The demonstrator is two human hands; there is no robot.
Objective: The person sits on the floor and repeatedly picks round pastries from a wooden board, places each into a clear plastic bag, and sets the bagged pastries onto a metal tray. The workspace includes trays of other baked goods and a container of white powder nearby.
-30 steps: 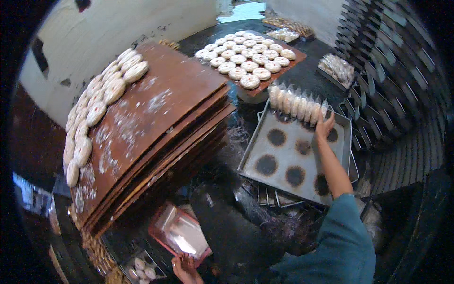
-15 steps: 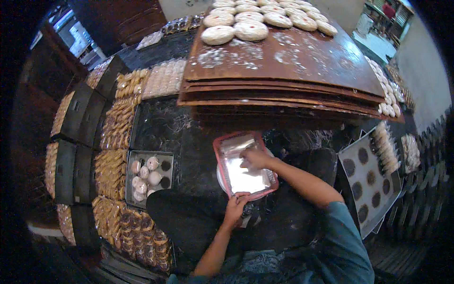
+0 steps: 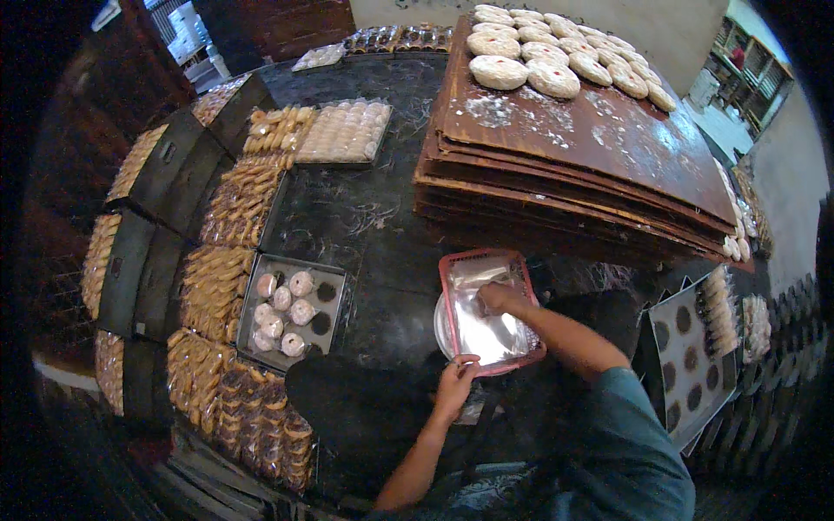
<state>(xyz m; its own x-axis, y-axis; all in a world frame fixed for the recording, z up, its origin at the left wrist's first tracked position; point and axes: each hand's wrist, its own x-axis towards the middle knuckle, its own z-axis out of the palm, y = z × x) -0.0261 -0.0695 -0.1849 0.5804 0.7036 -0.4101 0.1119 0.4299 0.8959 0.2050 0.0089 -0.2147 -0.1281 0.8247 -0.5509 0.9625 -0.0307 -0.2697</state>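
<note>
A red plastic basket sits in front of me, tilted a little, with shiny clear plastic bags lying flat inside. My left hand grips the basket's near rim with curled fingers. Over the bags, my right hand is bunched, fingertips down on the plastic; whether it pinches a bag is hidden. Under the basket's left side shows the rim of a round white container. To the left, a square metal tray holds several sugar-dusted doughnuts and two dark round spots.
A stack of brown boards bearing several floured doughnuts stands ahead. Rows of bagged pastries and dark crates line the left. At right leans a tray with dark round spots, beside bagged goods.
The view has swung left, so everything sits further right in it. My left hand stays at the basket's rim, and my right hand stays over the plastic bags.
</note>
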